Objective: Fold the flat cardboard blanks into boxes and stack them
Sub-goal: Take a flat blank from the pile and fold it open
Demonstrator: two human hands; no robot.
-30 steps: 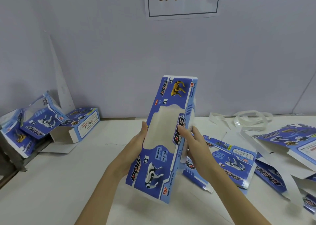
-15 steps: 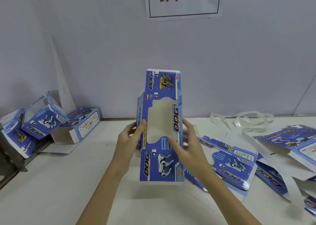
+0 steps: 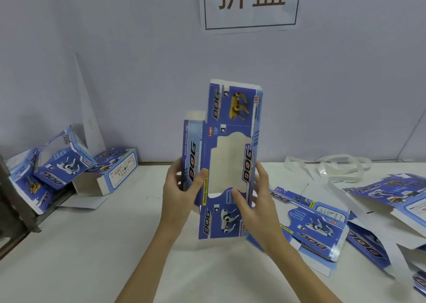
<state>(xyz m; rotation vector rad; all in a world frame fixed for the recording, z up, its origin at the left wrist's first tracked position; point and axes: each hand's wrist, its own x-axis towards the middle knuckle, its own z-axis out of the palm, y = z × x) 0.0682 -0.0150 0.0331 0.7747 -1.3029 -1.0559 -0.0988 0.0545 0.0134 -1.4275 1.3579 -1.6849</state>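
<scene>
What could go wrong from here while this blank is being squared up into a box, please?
The blank has a cut-out window; the right hand's thumb sits at its edge and could crease it. The left hand pinches only one side panel, so it may skew. Loose blanks crowd the table beside it.

Sign (image 3: 251, 4) on wall: top cut off by frame edge. Blanks (image 3: 391, 212) on right of surface: rightmost ones run off frame, lower ones partly buried under upper ones. Box (image 3: 227, 162) in hands: small print blurred, far side hidden. Left hand (image 3: 178, 190): fingers behind box, only thumb shows in front. Right hand (image 3: 258, 207): palm hidden. Dark frame (image 3: 13, 208) at left edge cut off, kind unclear.
</scene>
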